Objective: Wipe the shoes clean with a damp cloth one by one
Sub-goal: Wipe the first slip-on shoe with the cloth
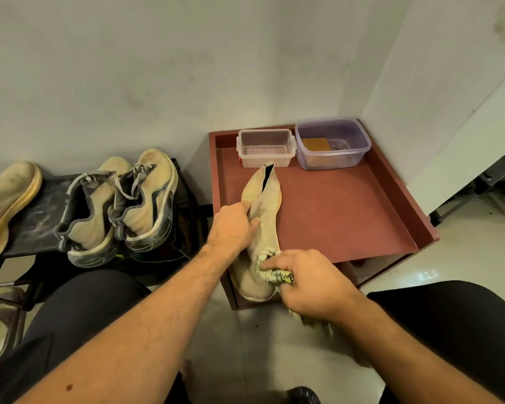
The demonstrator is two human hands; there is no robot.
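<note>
A beige knit slip-on shoe (261,217) lies lengthwise on the left side of a red-brown tray table (341,217), its opening pointing away from me. My left hand (233,225) grips the shoe's upper at mid-length. My right hand (309,282) holds a crumpled yellow-and-grey patterned cloth (277,275) and presses it against the shoe's toe end near me. Part of the cloth hangs below my right hand.
On a black rack at the left stand a pair of beige lace-up sneakers (120,208) and a beige shoe (6,205) lying sole-up. A clear plastic box (266,148) and a purple-tinted box (333,144) sit at the tray's far edge. My knees flank the tiled floor below.
</note>
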